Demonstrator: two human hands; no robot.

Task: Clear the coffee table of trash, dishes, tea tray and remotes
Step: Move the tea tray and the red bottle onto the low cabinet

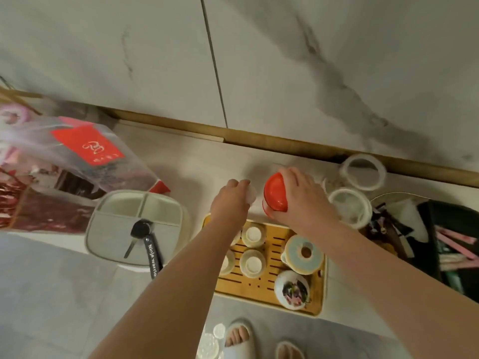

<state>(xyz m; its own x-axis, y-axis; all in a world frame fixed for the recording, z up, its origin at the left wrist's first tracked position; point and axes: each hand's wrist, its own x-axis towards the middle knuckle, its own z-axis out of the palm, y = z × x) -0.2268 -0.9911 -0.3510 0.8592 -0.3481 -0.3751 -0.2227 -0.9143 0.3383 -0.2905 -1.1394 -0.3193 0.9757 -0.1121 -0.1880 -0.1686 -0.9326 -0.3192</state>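
Observation:
A bamboo tea tray (pixel 261 283) rests on a pale ledge below me. It carries several small white cups (pixel 252 263), a pale blue lidded vessel (pixel 303 252) and a bowl of spent tea leaves (pixel 293 290). Just beyond the tray, my right hand (pixel 300 198) grips a red jar (pixel 275 193) from above. My left hand (pixel 230 200) holds a small white cup (pixel 251 195) beside the jar; its fingers are mostly hidden.
A white divided dish (pixel 137 226) holding a car key and strap lies left of the tray. A plastic bag with a red card (pixel 85 149) stands further left. Two clear round containers (pixel 363 172) and a dark bin of wrappers (pixel 440 242) are at right. Slippered feet (pixel 238 338) show below.

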